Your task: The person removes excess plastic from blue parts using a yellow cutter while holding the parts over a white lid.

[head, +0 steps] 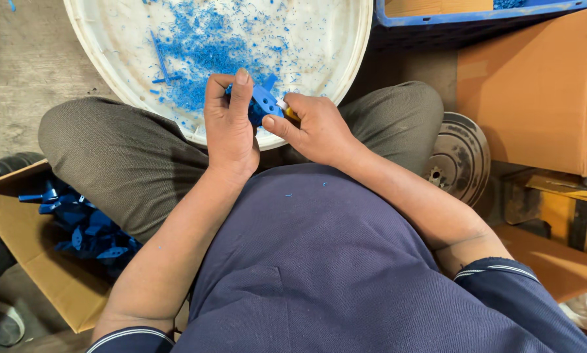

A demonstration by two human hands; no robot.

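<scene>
My left hand (229, 124) grips a small blue plastic part (264, 101) with holes in it, held over the near rim of a round white tub (110, 72). My right hand (313, 127) holds a small knife with a yellow handle (287, 109), its tip against the blue part. Blue plastic shavings (205, 49) and a thin blue strip (159, 59) lie scattered inside the tub. Both hands touch each other above my lap.
A cardboard box (42, 265) at my left knee holds several blue plastic parts (87, 232). At the right stand a large cardboard box (535, 91) and a dark metal disc (460, 157). A blue crate (476, 13) sits at the top right.
</scene>
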